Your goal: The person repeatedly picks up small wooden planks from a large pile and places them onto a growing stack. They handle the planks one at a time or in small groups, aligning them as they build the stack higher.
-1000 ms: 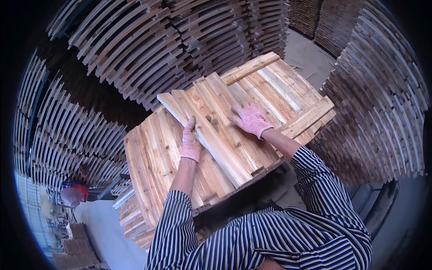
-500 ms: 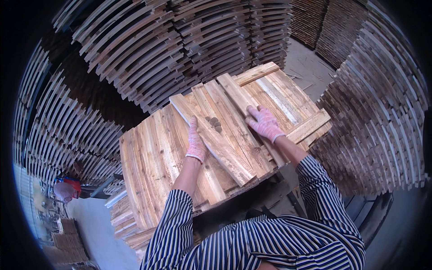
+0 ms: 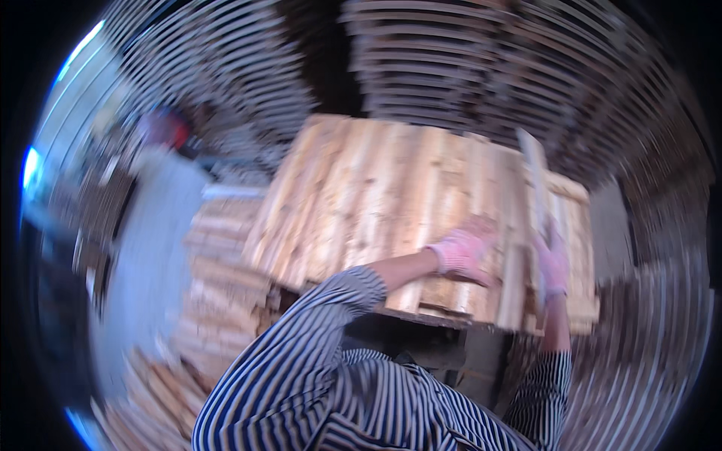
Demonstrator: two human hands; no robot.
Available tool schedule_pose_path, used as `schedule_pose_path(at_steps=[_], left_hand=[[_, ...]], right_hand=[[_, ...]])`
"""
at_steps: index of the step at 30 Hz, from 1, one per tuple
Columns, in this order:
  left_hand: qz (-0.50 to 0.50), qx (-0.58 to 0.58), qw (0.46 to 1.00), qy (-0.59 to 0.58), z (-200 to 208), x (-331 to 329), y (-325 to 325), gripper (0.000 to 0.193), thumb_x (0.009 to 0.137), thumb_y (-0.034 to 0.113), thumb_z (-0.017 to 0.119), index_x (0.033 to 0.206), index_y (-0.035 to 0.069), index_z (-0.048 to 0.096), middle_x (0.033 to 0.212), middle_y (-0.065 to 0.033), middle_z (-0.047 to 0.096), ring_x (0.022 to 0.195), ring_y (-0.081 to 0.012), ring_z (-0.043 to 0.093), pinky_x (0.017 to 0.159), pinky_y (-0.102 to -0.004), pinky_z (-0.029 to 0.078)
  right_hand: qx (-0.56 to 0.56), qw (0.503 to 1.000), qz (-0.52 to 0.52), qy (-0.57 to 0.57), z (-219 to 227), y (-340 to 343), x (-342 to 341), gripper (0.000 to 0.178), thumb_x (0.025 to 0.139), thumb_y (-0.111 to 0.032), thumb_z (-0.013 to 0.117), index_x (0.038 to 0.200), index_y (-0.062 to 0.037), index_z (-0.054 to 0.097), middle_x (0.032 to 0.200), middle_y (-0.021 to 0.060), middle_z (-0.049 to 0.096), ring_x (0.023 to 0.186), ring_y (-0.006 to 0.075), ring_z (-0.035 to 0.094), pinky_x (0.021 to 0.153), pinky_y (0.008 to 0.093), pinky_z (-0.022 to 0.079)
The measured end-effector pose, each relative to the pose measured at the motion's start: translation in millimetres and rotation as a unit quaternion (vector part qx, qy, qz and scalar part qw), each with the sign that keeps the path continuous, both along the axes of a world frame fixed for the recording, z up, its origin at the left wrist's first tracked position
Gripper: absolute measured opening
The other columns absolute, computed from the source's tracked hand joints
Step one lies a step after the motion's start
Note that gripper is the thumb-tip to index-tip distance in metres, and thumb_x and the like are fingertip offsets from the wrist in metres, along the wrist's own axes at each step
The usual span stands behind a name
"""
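Flat wooden boards [image 3: 368, 188] lie side by side over a waist-high stack in front of me. A narrow board [image 3: 535, 177] stands raised on its edge near the stack's right side, with my right hand [image 3: 553, 261] gripping its near end. My left hand [image 3: 464, 250], in a pink knit glove like the right, is over the boards just left of that; motion blur smears its fingers. Beneath and between the hands is another loose board [image 3: 515, 282], lying lengthwise toward me.
Tall stacks of slatted wood [image 3: 429, 68] rise behind the boards, with another stack [image 3: 639, 338] at the right. Lower wood piles [image 3: 226, 289] stand at the left beside a grey floor [image 3: 143, 255]. A person in red [image 3: 177, 129] is farther back left.
The view has swung left. My left hand has let go of the slanted board and shifted right across the boards, closer to my right hand. The right hand's board is now tipped on edge.
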State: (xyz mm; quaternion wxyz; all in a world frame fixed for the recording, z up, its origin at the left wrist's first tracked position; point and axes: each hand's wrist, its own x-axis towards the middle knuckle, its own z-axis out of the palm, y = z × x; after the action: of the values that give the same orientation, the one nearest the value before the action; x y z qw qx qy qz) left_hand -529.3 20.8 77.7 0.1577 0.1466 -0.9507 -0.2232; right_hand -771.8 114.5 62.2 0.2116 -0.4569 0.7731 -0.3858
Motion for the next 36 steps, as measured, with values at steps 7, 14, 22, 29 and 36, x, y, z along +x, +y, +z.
schedule_pose_path(at_steps=[7,14,22,29,36], left_hand=[[0.037,0.025,0.996,-0.082,-46,-19,2,0.117,0.062,0.070,0.079,0.146,-0.004,0.047,0.159,-0.0305,0.035,0.152,-0.0433,0.026,0.127,-0.0532,0.016],[0.278,-0.017,0.918,0.282,-65,133,106,0.086,0.074,0.041,0.081,0.146,0.005,0.051,0.155,-0.0253,0.042,0.149,-0.0414,0.034,0.124,-0.0582,0.022],[0.899,0.209,0.355,0.147,-239,426,272,0.087,0.078,0.047,0.082,0.142,-0.003,0.051,0.144,-0.0290,0.050,0.135,-0.0418,0.046,0.115,-0.0465,0.038],[0.859,0.365,-0.040,0.356,-378,554,318,0.067,0.080,0.046,0.082,0.121,-0.003,0.062,0.097,-0.0181,0.069,0.084,-0.0321,0.066,0.074,-0.0442,0.055],[0.794,0.306,0.106,0.514,-372,562,348,0.048,0.097,0.036,0.069,0.131,0.003,0.063,0.116,-0.0134,0.070,0.104,-0.0273,0.069,0.089,-0.0418,0.057]], right_hand=[[0.050,0.972,0.033,0.227,-77,18,-29,0.060,0.108,-0.044,0.040,0.152,-0.0028,0.046,0.145,0.0274,0.054,0.129,0.0451,0.053,0.109,0.0481,0.040],[0.164,0.921,0.017,0.352,-64,20,-24,0.067,0.107,-0.054,0.037,0.157,-0.0090,0.039,0.149,0.0244,0.050,0.127,0.0428,0.053,0.107,0.0489,0.042],[-0.096,0.910,0.179,0.361,-14,-9,151,0.068,0.102,-0.037,0.059,0.158,-0.0079,0.036,0.154,0.0223,0.044,0.136,0.0352,0.049,0.114,0.0458,0.041],[0.059,0.784,0.616,-0.042,-27,55,524,0.063,0.092,-0.004,0.062,0.153,-0.0035,0.044,0.146,0.0140,0.052,0.127,0.0296,0.055,0.113,0.0402,0.041],[0.166,0.669,0.723,0.051,-260,54,764,0.087,0.091,-0.040,0.068,0.161,-0.0090,0.027,0.160,0.0234,0.036,0.142,0.0421,0.043,0.115,0.0474,0.040]])
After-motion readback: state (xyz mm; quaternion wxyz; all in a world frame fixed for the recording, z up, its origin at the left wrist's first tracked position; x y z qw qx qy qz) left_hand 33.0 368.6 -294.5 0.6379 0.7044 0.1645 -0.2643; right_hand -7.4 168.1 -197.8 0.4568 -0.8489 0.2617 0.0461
